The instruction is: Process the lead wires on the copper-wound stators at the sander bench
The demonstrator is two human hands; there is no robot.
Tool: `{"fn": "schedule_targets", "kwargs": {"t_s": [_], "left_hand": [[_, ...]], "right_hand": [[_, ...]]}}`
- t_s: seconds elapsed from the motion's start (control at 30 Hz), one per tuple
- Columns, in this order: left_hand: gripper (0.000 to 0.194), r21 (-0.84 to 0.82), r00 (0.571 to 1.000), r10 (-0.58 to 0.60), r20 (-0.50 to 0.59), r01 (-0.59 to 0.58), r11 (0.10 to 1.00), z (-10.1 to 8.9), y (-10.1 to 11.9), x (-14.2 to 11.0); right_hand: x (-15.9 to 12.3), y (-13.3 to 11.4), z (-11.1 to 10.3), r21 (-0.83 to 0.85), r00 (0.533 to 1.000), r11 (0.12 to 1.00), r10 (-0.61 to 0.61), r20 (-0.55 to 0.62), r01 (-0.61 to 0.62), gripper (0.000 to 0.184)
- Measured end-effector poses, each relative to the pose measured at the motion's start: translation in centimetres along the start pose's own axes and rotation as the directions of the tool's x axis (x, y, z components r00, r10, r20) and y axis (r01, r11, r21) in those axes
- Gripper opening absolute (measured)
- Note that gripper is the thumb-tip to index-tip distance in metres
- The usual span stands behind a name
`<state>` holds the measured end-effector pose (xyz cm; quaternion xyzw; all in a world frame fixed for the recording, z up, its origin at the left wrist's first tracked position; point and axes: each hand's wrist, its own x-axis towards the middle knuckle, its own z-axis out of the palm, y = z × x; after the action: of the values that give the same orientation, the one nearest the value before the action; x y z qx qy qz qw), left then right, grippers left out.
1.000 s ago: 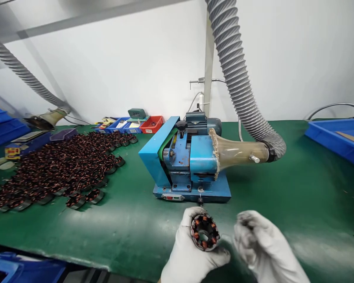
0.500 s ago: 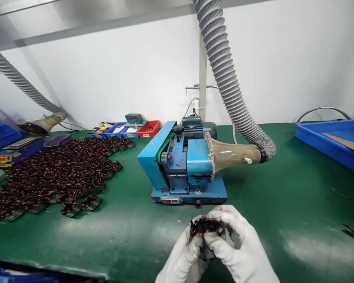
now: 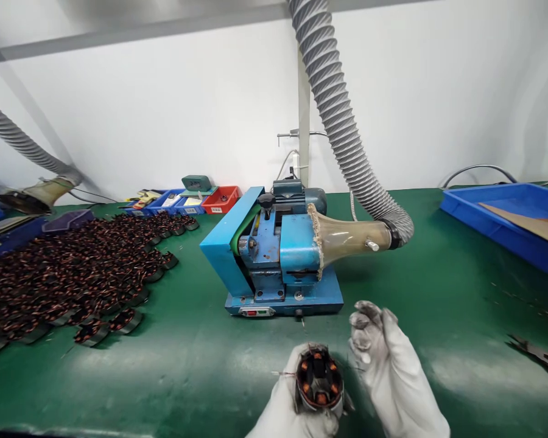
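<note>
A motor stator (image 3: 319, 378), a ring with copper windings around a dark core, sits tilted toward me at the bottom centre. My left hand (image 3: 296, 395), in a white glove with grey-stained fingers, is closed around it. Thin wire ends stick out from the ring at its left and right sides. My right hand (image 3: 383, 353), gloved the same way, hovers just to the right, apart from the stator. Its fingers are loosely curled, and I see nothing held in them. Behind both hands stands a blue belt machine (image 3: 274, 255) with a clear funnel (image 3: 351, 240) on its right side.
Many similar stators (image 3: 86, 267) cover the left of the green table (image 3: 187, 365). A grey hose (image 3: 342, 115) rises from the funnel. Pliers (image 3: 541, 356) lie at the right, below a blue tray (image 3: 466, 213) with cardboard. A red bin (image 3: 221, 199) stands behind.
My right hand has let go of the stator and moved right. The stator, now in my left hand alone, has tipped to show its open face. The view has shifted slightly right.
</note>
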<state>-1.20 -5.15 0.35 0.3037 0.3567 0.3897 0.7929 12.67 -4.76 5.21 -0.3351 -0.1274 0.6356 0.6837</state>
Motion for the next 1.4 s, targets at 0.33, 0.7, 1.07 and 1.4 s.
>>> {"fn": "schedule_targets", "kwargs": {"t_s": [0.33, 0.7, 1.07, 1.4], "left_hand": [[0.051, 0.311, 0.987, 0.162, 0.008, -0.157, 0.937, 0.8, 1.8, -1.3], [0.041, 0.511, 0.875, 0.478, 0.075, -0.445, 0.735, 2.1, 2.0, -1.7], [0.052, 0.54, 0.786, 0.597, -0.158, -0.438, 0.719, 0.4, 1.1, 2.0], [0.031, 0.288, 0.792, 0.514, -0.329, -0.434, 0.854, -0.4, 1.2, 8.1]], "right_hand": [[0.2, 0.9, -0.8, -0.225, 0.996, 0.972, 0.077, 0.048, -0.065, 0.02], [0.5, 1.2, -0.2, -0.377, 0.993, 0.926, 0.025, 0.117, 0.021, 0.019], [2.9, 3.9, -1.2, -0.434, 0.977, 0.875, -0.195, 0.09, 0.215, 0.049], [7.4, 6.3, 0.9, -0.683, 0.984, 0.709, -0.152, 0.096, 0.176, 0.048]]}}
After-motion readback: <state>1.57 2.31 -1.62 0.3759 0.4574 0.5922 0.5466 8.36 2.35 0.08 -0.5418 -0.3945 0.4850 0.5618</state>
